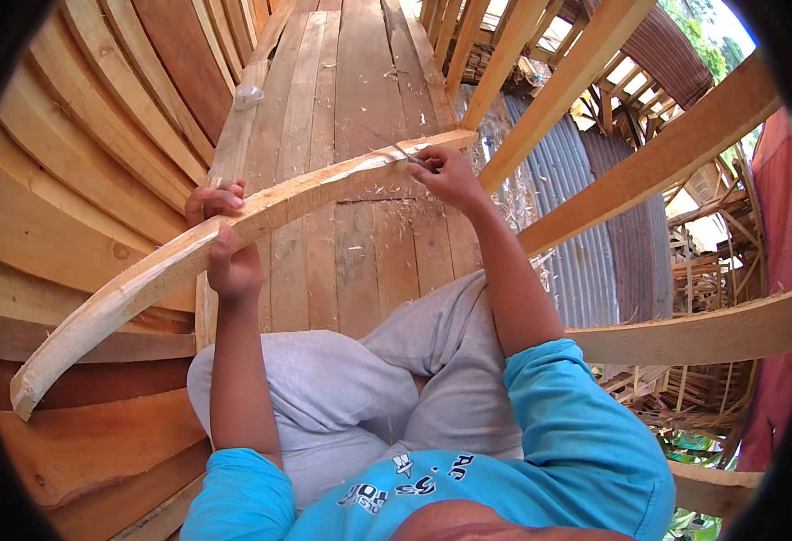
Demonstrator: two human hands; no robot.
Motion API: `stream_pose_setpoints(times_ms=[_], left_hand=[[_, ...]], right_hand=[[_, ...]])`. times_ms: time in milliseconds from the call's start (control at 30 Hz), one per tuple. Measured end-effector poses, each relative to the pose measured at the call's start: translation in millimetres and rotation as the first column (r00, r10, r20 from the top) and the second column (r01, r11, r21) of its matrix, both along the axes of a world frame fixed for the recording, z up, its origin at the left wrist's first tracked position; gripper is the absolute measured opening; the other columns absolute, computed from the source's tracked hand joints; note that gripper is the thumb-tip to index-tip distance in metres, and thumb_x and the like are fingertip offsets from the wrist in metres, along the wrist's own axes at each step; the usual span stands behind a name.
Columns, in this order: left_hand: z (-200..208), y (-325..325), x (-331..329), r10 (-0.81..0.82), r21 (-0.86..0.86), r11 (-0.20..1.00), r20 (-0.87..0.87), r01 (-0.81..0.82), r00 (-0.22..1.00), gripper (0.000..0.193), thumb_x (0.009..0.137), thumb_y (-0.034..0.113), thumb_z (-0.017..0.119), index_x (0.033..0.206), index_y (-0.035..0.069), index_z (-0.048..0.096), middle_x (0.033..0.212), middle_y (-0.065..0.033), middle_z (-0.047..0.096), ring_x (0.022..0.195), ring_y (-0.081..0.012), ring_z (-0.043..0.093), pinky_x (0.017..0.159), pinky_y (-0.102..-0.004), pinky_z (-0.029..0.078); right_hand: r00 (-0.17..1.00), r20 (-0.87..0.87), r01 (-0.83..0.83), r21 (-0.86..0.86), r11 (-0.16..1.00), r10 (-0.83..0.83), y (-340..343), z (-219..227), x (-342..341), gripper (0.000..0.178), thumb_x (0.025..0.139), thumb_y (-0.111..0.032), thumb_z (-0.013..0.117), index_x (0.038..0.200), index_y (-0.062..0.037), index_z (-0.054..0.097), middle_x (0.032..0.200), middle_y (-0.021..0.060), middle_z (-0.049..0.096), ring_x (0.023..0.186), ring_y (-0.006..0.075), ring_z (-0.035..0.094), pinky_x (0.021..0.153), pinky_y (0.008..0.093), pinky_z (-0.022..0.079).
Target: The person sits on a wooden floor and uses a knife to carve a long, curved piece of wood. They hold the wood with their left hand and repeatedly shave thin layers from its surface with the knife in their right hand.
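Plank floor (290,287), scattered pale shavings (354,248), small whitish object (248,97), perhaps plastic, toward far left

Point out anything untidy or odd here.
Shavings lie scattered across the plank floor, an untidy litter. A small pale object at the floor's left edge looks odd amid bare wood; what it is, I can't tell. The held board looks bowed, but the lens bends straight edges, so that proves nothing.

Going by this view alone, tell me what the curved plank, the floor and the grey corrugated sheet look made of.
Curved plank: wood, apparently raw and unvarnished; its pale, rough-cut surface shows this.
Floor: wooden boards, seemingly bare; seams and a dull brown surface show.
Grey corrugated sheet: probably metal, weathered; the ridges and grey sheen suggest it.
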State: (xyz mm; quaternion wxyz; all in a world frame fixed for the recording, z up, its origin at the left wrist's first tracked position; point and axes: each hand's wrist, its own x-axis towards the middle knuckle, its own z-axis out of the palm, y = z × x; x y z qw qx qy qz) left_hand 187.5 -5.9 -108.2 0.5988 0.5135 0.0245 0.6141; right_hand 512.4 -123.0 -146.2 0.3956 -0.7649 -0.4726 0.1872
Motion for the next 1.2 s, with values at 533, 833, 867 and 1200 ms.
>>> stream_pose_setpoints(times_ms=[533,833,867,1200], left_hand=[[3,-15,-1,0.161,-0.081,0.983,-0.052,-0.165,0.986,0.036,0.088,0.01,0.062,0.119,0.005,0.043,0.089,-0.0057,0.061,0.095,-0.0204,0.06,0.106,-0.0463,0.038],[10,-23,-39,-0.033,-0.253,0.967,-0.291,-0.044,0.956,0.052,0.089,0.014,0.07,0.132,0.005,0.042,0.124,-0.0115,0.058,0.121,-0.0231,0.053,0.107,-0.0357,0.038],[12,-31,-53,-0.147,-0.324,0.946,-0.393,0.013,0.908,0.053,0.09,0.014,0.067,0.135,0.005,0.041,0.128,-0.0128,0.057,0.126,-0.0254,0.049,0.108,-0.0369,0.038],[46,-156,-263,0.182,0.1,0.936,-0.958,-0.338,0.22,0.025,0.093,0.007,0.056,0.117,0.0,0.059,0.112,-0.0082,0.065,0.107,-0.0155,0.061,0.094,-0.0318,0.048]], right_hand=[[0.78,0.535,0.32,0.102,0.942,-0.324,18,-34,-43,0.056,0.096,-0.031,0.034,0.066,0.0036,0.068,0.069,0.0299,0.064,0.067,0.0483,0.065,0.069,0.0559,0.053],[0.848,0.425,0.341,0.018,0.94,-0.316,22,-29,-62,0.059,0.098,-0.034,0.03,0.076,0.0038,0.07,0.081,0.0304,0.067,0.081,0.0487,0.066,0.079,0.0556,0.052],[0.857,0.417,0.329,0.006,0.944,-0.301,18,-28,-60,0.06,0.098,-0.034,0.029,0.078,0.0042,0.07,0.084,0.0308,0.067,0.084,0.0487,0.066,0.082,0.0553,0.052],[0.89,0.38,0.305,-0.085,0.948,-0.253,25,-45,-45,0.069,0.095,-0.041,0.023,0.099,0.0102,0.068,0.106,0.0356,0.063,0.109,0.0517,0.057,0.1,0.0526,0.042]])
